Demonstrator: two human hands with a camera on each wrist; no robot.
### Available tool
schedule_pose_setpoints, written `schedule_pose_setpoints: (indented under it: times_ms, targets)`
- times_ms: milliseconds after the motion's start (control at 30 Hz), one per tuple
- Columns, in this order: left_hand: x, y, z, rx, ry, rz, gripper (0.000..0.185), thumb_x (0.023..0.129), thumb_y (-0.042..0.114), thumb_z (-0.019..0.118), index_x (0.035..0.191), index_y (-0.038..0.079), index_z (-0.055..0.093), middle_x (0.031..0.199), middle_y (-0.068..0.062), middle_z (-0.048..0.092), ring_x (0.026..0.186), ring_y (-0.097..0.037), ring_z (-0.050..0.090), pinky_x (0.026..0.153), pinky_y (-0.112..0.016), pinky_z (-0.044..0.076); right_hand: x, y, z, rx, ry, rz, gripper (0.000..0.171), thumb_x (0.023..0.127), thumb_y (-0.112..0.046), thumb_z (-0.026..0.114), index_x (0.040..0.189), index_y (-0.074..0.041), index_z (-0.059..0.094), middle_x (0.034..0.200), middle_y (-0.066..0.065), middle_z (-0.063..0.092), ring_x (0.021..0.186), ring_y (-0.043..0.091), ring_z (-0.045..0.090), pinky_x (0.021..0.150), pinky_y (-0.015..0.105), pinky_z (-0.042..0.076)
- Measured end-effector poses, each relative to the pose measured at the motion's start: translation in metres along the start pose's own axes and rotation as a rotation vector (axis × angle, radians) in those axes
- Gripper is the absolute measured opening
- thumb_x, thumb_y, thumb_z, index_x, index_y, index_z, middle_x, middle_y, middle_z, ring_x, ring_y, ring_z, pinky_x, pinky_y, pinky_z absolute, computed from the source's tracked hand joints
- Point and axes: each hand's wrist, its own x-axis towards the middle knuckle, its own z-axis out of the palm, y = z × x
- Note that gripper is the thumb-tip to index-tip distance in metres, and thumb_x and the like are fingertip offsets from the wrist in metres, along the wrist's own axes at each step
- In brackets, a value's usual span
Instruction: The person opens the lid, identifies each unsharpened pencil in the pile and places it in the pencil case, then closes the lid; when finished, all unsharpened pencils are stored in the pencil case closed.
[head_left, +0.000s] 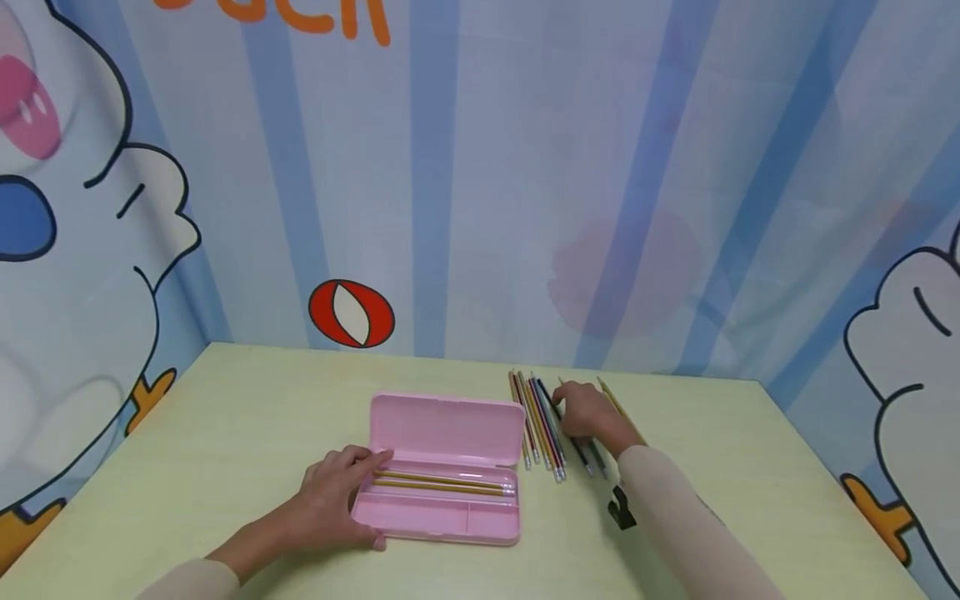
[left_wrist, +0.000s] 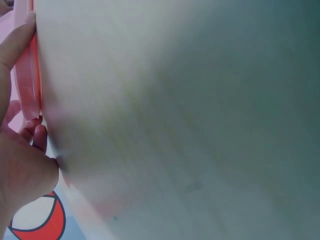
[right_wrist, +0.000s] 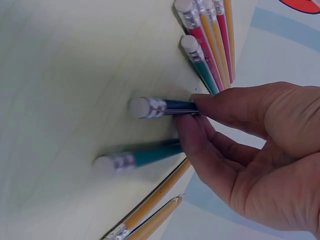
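A pink pencil case (head_left: 420,510) lies with its lid (head_left: 447,429) raised and tilted back. Yellow pencils (head_left: 442,482) lie in its rear compartment. My left hand (head_left: 322,507) holds the case's left end, thumb at the front and fingers behind; the left wrist view shows the thumb on the case's edge. To the right of the case, my right hand (head_left: 588,414) pinches a dark blue pencil (right_wrist: 176,106) between thumb and fingertips, its eraser end pointing away from the hand. A green pencil (right_wrist: 152,154) lies just beside those fingers.
A row of several pencils (head_left: 536,425) lies between the case and my right hand. Yellow pencils (right_wrist: 155,197) lie on the hand's other side. A small black object (head_left: 621,508) shows by the right sleeve. A striped cloth (head_left: 495,208) hangs behind the pale table (head_left: 285,392).
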Motion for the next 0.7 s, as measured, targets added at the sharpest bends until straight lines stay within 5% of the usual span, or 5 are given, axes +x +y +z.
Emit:
schedule_pose_setpoints:
  times_ms: [300,700]
  targets:
    - [-0.001,-0.001,-0.003,0.007,0.005,0.013,0.107,0.057,0.055,0.092,0.148,0.019,0.049,0.130,-0.004,0.053,0.110,-0.021,0.047,0.096,-0.053,0.036,0.003,-0.007,-0.001,0.019,-0.037,0.076,0.059,0.077,0.010,0.060,0.135,-0.002,0.057,0.124,0.030,0.061,0.053,0.019,0.064,0.046,0.028,0.051]
    - [0.000,-0.001,-0.001,-0.024,-0.022,-0.031,0.106,0.058,0.053,0.093,0.148,0.019,0.049,0.131,-0.004,0.053,0.117,-0.025,0.046,0.101,-0.057,0.033,0.003,0.006,0.004,-0.030,-0.007,0.004,0.037,0.075,-0.004,0.070,0.111,-0.005,0.063,0.088,0.012,0.063,0.057,0.018,0.056,0.049,0.028,0.043]
